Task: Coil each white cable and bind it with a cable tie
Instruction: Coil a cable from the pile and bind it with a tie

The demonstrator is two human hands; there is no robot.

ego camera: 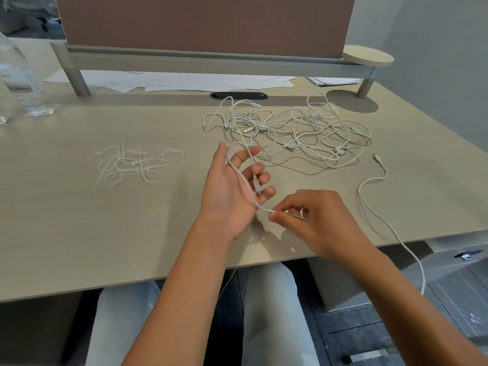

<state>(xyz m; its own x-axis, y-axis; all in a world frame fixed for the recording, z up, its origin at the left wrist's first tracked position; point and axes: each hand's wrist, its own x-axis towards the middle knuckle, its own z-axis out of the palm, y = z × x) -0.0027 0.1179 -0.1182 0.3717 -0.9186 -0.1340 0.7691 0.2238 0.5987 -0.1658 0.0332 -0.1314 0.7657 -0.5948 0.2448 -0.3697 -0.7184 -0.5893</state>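
Water bottle [15, 72] at far left edge of tabletop [79, 220], well apart from the work. Loose heap of cable ties [132, 162] left of centre, probably parked within reach for binding. Left hand [229, 188] raised palm-up, fingers spread and only loosely bent, serving as a former: white cable [244, 180] looped over the fingers, plug end lying across the fingertips. Right hand [314, 220] just beside it, thumb and forefinger pinching the same cable, apparently to feed the next turn. Coil judged barely begun. Remaining cables [298, 128] tangled behind; one stray cable [375, 186] trailing off the right edge.
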